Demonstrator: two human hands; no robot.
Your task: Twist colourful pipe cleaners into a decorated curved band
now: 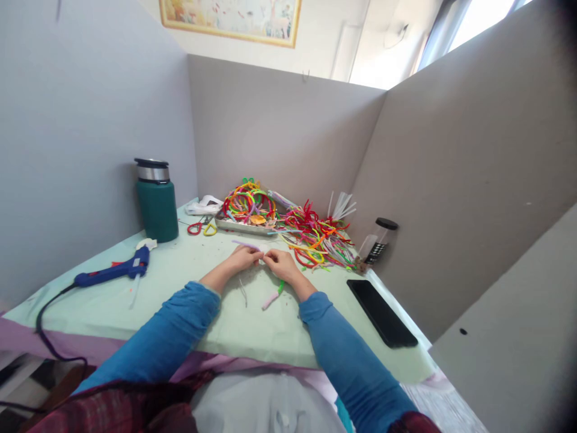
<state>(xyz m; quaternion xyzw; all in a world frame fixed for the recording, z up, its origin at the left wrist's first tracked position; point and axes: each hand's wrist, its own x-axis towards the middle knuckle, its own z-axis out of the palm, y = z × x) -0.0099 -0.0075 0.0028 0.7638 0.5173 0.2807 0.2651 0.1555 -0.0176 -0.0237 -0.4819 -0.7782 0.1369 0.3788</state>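
My left hand (244,258) and my right hand (278,263) meet over the middle of the table, fingertips pinched close together. A pale purple fuzzy stem (246,245) sticks out to the left above my left hand, whose fingers are closed on it. Between the fingertips is a small whitish piece, held by my right hand; its shape is too small to tell. Just below my right hand lies a pink and green fuzzy piece (271,299). A thin bent strand (244,292) lies below my left hand.
Colourful stems (315,234) are heaped behind my hands, beside a loaded metal tray (243,227). On the left stand a green bottle (157,207) and a blue glue gun (112,273) with its cord. At right are a black phone (382,313) and a clear bottle (378,243). Grey partitions surround the table.
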